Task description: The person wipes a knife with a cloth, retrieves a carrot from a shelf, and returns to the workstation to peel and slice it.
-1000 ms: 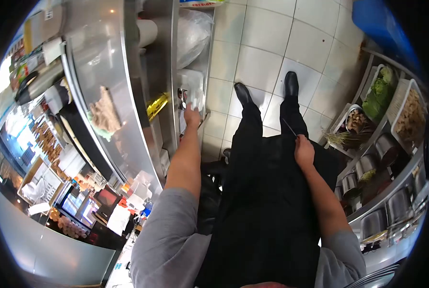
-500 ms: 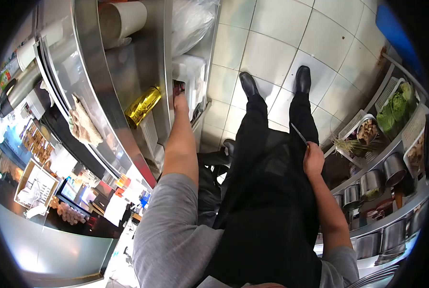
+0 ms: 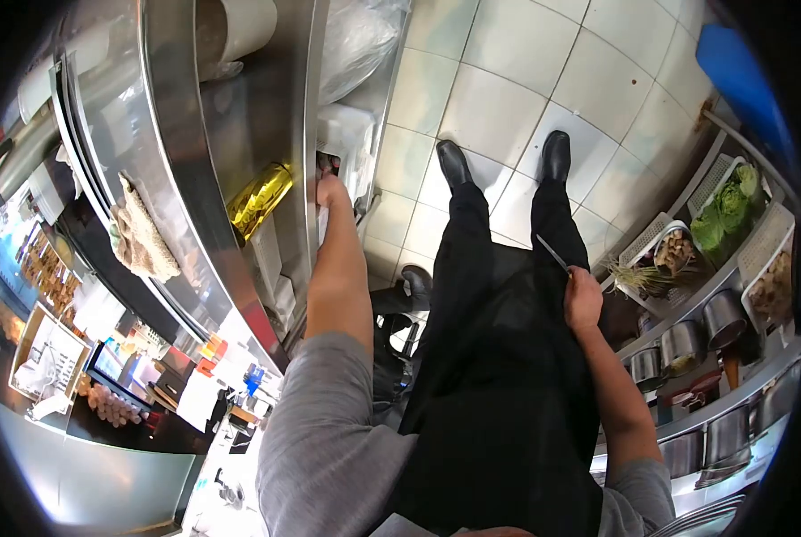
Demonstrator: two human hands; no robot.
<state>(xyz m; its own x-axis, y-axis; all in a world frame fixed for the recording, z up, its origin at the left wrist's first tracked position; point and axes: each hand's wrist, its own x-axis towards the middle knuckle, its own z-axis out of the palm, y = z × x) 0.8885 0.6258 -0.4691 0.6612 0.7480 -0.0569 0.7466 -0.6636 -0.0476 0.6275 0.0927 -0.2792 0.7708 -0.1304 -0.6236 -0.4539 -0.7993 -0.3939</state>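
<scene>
My left hand (image 3: 330, 191) reaches down into an open steel drawer on the left. Its fingers are mostly hidden beside a white plastic container (image 3: 351, 134), where something dark reddish (image 3: 328, 164) shows just past them. What they touch, if anything, I cannot make out. In front of my right thigh, my right hand (image 3: 583, 300) is closed round the handle of a small knife (image 3: 552, 252). Its thin blade points away from me and slightly left. A shiny gold packet (image 3: 261, 199) lies to the left of my left forearm.
Clear plastic bags (image 3: 355, 45) fill the drawer's far end. Another person's black shoe (image 3: 413, 287) is beside my legs on the left. On the right, shelves hold leafy greens (image 3: 725, 208) in a basket and several steel pots (image 3: 682, 345). A cloth (image 3: 141, 237) hangs at the left counter.
My left hand has drawn slightly back toward me, and more of its back shows. My right hand keeps the knife in nearly the same place. The view has shifted slightly.
</scene>
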